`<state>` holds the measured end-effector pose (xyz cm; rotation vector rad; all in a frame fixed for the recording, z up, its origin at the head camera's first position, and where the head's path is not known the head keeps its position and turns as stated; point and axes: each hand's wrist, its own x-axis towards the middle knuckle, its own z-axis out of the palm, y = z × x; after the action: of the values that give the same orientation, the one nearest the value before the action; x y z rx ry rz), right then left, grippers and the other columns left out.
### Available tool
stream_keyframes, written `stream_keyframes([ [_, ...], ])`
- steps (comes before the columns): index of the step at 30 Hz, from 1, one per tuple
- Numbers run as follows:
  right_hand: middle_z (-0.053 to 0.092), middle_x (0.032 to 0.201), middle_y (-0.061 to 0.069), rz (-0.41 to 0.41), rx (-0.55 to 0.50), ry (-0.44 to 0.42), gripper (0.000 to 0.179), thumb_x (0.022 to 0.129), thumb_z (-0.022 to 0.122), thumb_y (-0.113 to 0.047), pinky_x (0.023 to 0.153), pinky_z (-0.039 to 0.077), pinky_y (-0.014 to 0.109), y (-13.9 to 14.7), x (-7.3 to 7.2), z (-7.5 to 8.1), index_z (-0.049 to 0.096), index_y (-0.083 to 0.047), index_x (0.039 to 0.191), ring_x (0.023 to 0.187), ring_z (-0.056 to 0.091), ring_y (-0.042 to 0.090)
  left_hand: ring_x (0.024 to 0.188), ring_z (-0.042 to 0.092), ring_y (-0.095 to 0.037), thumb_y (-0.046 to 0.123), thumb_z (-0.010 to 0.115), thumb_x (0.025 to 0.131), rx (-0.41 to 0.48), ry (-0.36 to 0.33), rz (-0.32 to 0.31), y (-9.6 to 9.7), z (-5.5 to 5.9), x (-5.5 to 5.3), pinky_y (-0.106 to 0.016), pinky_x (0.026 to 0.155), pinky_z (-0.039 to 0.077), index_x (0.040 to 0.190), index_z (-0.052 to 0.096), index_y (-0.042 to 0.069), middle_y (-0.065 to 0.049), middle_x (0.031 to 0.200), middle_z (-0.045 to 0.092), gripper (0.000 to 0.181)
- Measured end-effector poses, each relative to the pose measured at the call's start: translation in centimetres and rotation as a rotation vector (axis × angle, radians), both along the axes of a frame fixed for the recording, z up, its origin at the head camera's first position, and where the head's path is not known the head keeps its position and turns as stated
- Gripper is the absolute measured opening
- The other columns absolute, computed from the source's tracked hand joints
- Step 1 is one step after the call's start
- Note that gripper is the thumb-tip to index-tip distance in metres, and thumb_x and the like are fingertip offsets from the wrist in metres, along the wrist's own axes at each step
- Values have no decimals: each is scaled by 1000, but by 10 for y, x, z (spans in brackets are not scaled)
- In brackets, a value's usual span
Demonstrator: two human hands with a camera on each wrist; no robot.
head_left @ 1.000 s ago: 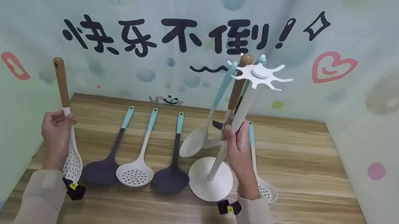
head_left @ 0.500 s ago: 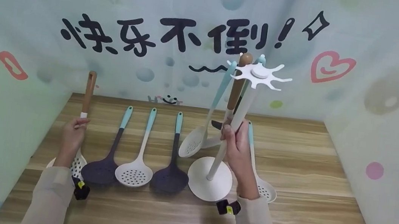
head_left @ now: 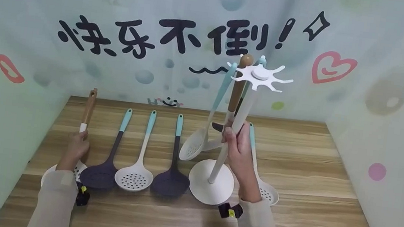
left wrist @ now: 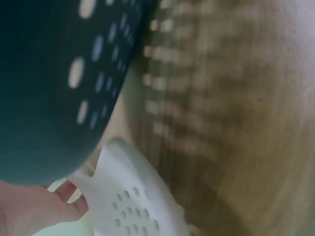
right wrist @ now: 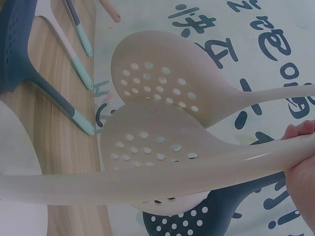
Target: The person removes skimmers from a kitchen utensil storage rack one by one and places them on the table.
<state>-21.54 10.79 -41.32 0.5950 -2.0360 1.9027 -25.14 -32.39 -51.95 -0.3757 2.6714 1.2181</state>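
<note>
At the left, my left hand [head_left: 76, 148] grips the neck of a white skimmer [left wrist: 128, 211] with a brown handle [head_left: 88, 111]. Its perforated head is down at the tabletop, partly hidden by the wrist. My right hand [head_left: 241, 153] is wrapped round the white pole of a utensil stand [head_left: 211, 192], whose round base and spiked top hook ring show. Behind the pole hang a white skimmer with a blue handle [head_left: 193, 145], one with a brown handle [head_left: 238, 94] and a dark skimmer [right wrist: 182, 223].
Between the left hand and the stand lie a dark skimmer [head_left: 100, 176], a white skimmer [head_left: 134, 178] and another dark skimmer [head_left: 171, 183], handles away. One more white skimmer [head_left: 268, 193] lies right of the stand. A printed cloth [head_left: 114, 75] backs the wooden table [head_left: 307, 226].
The left hand has brought the brown-handled skimmer rightward and down, from raised at the left side to the table beside the first dark skimmer. The right hand stays on the pole.
</note>
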Motion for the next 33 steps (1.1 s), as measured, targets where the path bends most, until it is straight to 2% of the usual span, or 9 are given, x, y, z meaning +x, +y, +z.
stream_keyframes([
  [4, 42, 85, 6, -6, 4, -6, 22, 97, 39, -2, 72, 42, 26, 1, 0, 1, 30, 4, 116, 76, 45, 15, 123, 29, -50, 7, 27, 89, -120, -45, -37, 0, -3, 5, -57, 103, 27, 140, 23, -11, -39, 136, 22, 54],
  [7, 42, 84, 6, -6, 4, -6, 21, 97, 39, -2, 72, 42, 26, 1, 0, 1, 31, 4, 116, 76, 45, 16, 126, 24, -52, 13, 28, 92, -169, -106, -63, -2, -4, 7, -58, 103, 24, 141, 23, -8, -36, 142, 20, 54],
  [11, 42, 84, 6, -7, 0, -4, 21, 97, 38, -2, 72, 42, 27, 1, 0, 1, 31, 5, 116, 76, 45, 20, 127, 18, -55, 18, 27, 93, -187, -138, -79, -3, -4, 7, -60, 104, 19, 141, 24, -7, -35, 144, 19, 54],
  [17, 42, 85, 5, -11, 7, -11, 24, 97, 38, -3, 73, 42, 29, 1, 0, 2, 30, 5, 119, 77, 45, 25, 128, 18, -55, 16, 28, 93, -192, -125, -90, 2, 2, 6, -61, 104, 18, 141, 22, -8, -37, 142, 20, 55],
  [20, 42, 86, 5, -14, 8, -16, 23, 98, 38, -3, 73, 42, 29, 2, 1, 1, 31, 5, 118, 77, 45, 24, 130, 12, -57, 14, 30, 91, -185, -71, -77, 9, 10, 3, -63, 105, 15, 142, 23, -8, -39, 143, 13, 56],
  [24, 42, 84, 6, -21, 7, -15, 22, 98, 39, -3, 72, 42, 28, 2, 1, 1, 31, 4, 117, 76, 45, 19, 131, 11, -58, 10, 35, 91, -105, 111, -13, 33, 28, -2, -65, 104, 17, 140, 31, -6, -39, 144, 12, 52],
  [26, 42, 83, 6, -22, 7, -14, 22, 98, 39, -3, 72, 42, 27, 2, 2, 1, 31, 4, 116, 76, 45, 17, 132, 16, -54, 7, 39, 91, -36, 258, 26, 50, 39, -4, -62, 105, 19, 137, 37, -5, -36, 142, 19, 48],
  [30, 42, 84, 5, -19, 8, -19, 23, 98, 39, -3, 73, 42, 26, 1, 2, 1, 30, 4, 117, 76, 45, 16, 128, 33, -35, 1, 44, 90, 131, 575, 93, 97, 66, 0, -49, 105, 28, 126, 48, -3, -23, 134, 37, 36],
  [33, 43, 84, 6, -18, 7, -18, 23, 98, 39, -3, 73, 42, 26, 1, 1, 1, 31, 4, 118, 76, 46, 16, 116, 44, -24, -2, 48, 90, 239, 802, 74, 135, 91, 9, -37, 97, 37, 119, 53, -2, -16, 124, 46, 30],
])
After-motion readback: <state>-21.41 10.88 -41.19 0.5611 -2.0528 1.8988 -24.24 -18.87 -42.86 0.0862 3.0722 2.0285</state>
